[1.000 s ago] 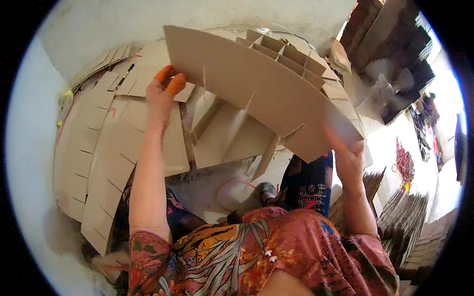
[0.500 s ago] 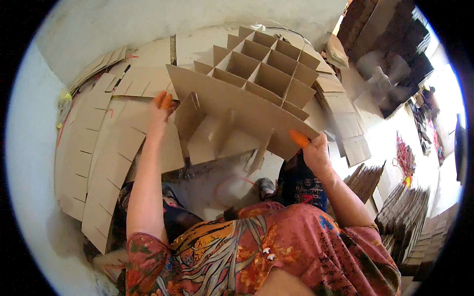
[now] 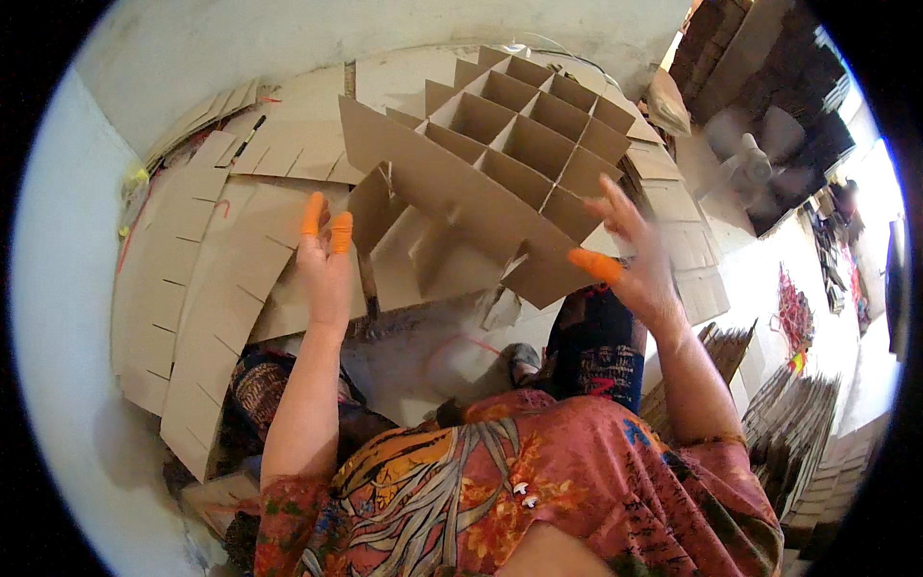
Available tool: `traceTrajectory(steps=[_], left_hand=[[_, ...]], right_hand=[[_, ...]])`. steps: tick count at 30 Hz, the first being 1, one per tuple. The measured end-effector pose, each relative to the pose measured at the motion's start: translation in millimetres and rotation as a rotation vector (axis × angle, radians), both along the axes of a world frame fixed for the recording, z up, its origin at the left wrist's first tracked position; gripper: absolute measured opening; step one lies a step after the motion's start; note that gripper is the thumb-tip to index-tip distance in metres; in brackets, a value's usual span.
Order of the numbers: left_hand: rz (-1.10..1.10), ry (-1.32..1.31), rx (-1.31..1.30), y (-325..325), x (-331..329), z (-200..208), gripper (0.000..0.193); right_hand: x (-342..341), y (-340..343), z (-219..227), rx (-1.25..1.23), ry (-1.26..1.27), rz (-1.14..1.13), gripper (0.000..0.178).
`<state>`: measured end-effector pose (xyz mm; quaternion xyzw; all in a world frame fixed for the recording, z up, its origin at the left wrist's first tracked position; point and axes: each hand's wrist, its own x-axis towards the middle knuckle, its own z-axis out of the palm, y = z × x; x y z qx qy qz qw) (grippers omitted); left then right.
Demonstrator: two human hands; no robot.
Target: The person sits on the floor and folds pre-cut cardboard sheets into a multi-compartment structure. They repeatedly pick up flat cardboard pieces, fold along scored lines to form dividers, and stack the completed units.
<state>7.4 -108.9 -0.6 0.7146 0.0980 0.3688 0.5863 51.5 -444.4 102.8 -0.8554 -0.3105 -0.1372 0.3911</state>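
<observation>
A brown cardboard divider (image 3: 437, 183), its slotted strips crossed into a grid of square cells, stands tilted in front of me. Its long near strip faces me, with short cross pieces jutting toward me from underneath. To the left of that strip is my left hand (image 3: 325, 264), empty, fingers spread, with orange finger covers on two fingertips. My right hand (image 3: 642, 274) hovers by the strip's right end with its fingers apart and slightly blurred; one orange cover shows on its thumb. Whether the right hand touches the cardboard, I cannot tell.
Flat slotted cardboard strips (image 3: 173, 298) are spread over the work surface at left, with a black pen (image 3: 252, 137) behind them. More sheets (image 3: 685, 245) lie at right. Upright cardboard stacks (image 3: 793, 423) stand on the right floor near a fan (image 3: 750, 163). A wall (image 3: 385, 38) closes off the back.
Both hands have let go of the long near strip, their fingers opening. My right hand has risen beside the grid. The divider sits slightly farther right in view.
</observation>
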Motion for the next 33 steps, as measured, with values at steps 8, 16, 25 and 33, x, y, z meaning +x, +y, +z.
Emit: traceTrajectory(steps=[8,16,25,33], left_hand=[[0.114,-0.003,0.205,-21,2,-2,0.051],[0.096,-0.177,0.399,-38,-14,-2,0.053],[0.01,0.107,0.21,-25,4,-19,0.055],[-0.277,0.182,-0.055,-27,8,-23,0.044]], right_hand=[[35,69,13,-0.444,-0.17,0.327,0.06],[37,69,6,-0.489,-0.128,0.33,0.049],[38,72,-9,-0.552,-0.069,0.321,0.053],[41,74,-21,-0.399,-0.404,0.26,0.046]])
